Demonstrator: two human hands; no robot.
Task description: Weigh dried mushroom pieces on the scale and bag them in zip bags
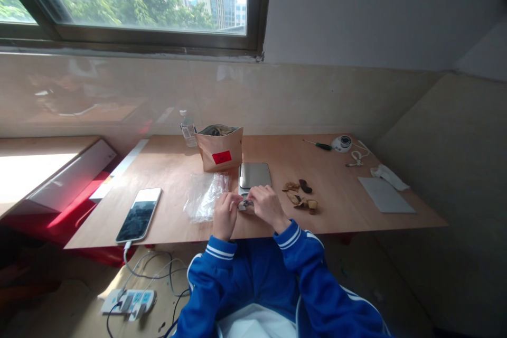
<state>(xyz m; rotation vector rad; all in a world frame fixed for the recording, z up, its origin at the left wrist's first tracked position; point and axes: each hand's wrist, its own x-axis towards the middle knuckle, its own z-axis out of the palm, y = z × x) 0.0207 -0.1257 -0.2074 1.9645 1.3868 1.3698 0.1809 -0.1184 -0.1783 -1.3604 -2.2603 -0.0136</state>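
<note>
My left hand (225,215) and my right hand (268,205) meet at the front edge of a small kitchen scale (255,175) with a silver plate. Fingers of both are pinched together around a small dark and greyish thing (246,203) that I cannot make out. It is partly hidden by the fingertips. Left of my hands lie clear plastic zip bags (204,198). Behind them a brown paper pouch (217,148) with a red label stands with its top open. Several brown, dried, curled pieces (303,198) lie right of my right hand.
A phone (139,216) lies at the left, its cable running down to a power strip (129,301). A water bottle (188,129) stands at the back. On the right are a screwdriver (322,146), a white dome camera (341,143), a grey-white sheet (386,195) and crumpled white material (390,177).
</note>
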